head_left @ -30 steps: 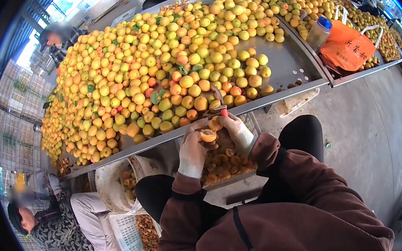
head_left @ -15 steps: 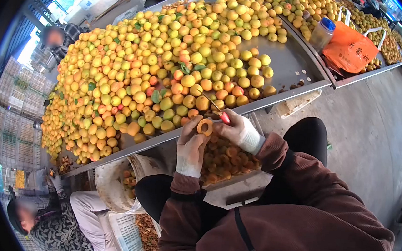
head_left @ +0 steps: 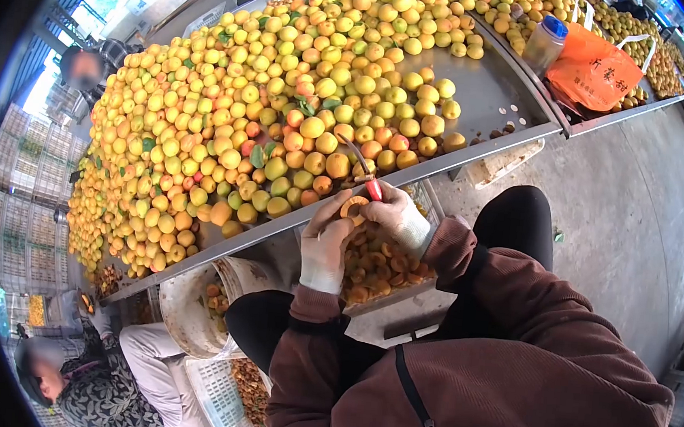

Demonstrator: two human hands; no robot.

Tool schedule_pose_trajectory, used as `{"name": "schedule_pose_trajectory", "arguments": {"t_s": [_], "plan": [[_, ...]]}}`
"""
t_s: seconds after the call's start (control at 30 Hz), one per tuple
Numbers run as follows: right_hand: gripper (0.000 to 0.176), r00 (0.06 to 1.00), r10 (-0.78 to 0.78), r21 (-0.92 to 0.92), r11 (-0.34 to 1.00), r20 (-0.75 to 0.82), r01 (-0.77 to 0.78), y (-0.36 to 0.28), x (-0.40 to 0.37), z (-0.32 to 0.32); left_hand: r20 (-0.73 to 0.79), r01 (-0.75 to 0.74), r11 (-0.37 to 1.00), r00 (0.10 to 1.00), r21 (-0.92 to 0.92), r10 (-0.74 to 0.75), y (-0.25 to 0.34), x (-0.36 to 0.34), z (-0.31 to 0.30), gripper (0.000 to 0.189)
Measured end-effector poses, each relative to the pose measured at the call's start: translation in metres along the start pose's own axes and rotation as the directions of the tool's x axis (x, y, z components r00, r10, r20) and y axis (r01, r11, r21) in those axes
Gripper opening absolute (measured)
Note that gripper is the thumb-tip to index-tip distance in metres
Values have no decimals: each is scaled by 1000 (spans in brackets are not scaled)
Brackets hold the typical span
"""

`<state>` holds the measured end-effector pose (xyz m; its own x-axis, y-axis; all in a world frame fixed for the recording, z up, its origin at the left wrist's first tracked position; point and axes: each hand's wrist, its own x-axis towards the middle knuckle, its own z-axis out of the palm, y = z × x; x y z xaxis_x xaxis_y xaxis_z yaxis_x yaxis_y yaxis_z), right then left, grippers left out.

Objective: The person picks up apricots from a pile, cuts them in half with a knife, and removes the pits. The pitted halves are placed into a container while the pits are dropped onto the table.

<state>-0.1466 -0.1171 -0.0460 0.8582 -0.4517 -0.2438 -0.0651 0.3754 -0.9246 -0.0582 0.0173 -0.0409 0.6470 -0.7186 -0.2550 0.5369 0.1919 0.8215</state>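
In my gloved left hand is a cut-open apricot, pinched between thumb and fingers with its hollow orange inside partly showing. My right hand, also gloved, is closed round the red handle of a knife. Its thin, curved blade points up and away over the table edge. The right fingertips touch the apricot's right side and cover part of it. Just beneath both hands sits a crate of cut apricot halves. Beyond them, whole apricots lie heaped on a metal table.
The table's raised metal rim runs just beyond my hands. A white bucket and a white basket of apricot scraps stand at my left, near a seated co-worker. An orange bag and a blue-lidded jar are at upper right.
The apricot has tilted, so its hollow faces me less, and my right fingers have closed in over it. The knife blade stands a little more upright. The whole view has shifted slightly.
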Motion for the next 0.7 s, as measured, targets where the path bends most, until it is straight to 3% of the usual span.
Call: {"name": "schedule_pose_trajectory", "arguments": {"t_s": [0.07,0.1,0.17,0.2,0.27,0.37,0.43,0.5,0.57,0.7], "plan": [[43,999,-32,-14,999,-27,31,6,1,3,91,-221,947,975,233,205,-10,7,-8,41],[41,999,-42,22,999,-28,43,10,3,5,94,-221,946,974,235,204,-10,7,-7,41],[40,998,-60,64,996,-32,62,14,7,4,140,-307,811,951,499,274,-6,7,-6,40],[40,999,-30,74,997,-32,33,11,6,5,145,-308,808,951,502,273,-5,8,-6,40],[39,999,0,86,996,-35,3,7,5,6,209,-406,641,908,652,362,-5,10,-7,37],[41,997,53,168,985,-50,-44,0,1,9,210,-391,573,910,720,358,3,9,-2,35],[40,996,83,287,955,-11,-77,-10,-7,12,232,-422,599,899,680,370,4,13,-7,33],[40,996,82,261,961,33,-88,-5,-4,6,252,-449,625,889,638,382,8,12,-7,32],[36,991,100,243,963,92,-119,2,3,3,159,-284,869,958,405,239,16,5,-3,32],[29,985,126,279,948,122,-156,7,6,0,196,-284,862,956,421,219,15,7,-11,31]]}}
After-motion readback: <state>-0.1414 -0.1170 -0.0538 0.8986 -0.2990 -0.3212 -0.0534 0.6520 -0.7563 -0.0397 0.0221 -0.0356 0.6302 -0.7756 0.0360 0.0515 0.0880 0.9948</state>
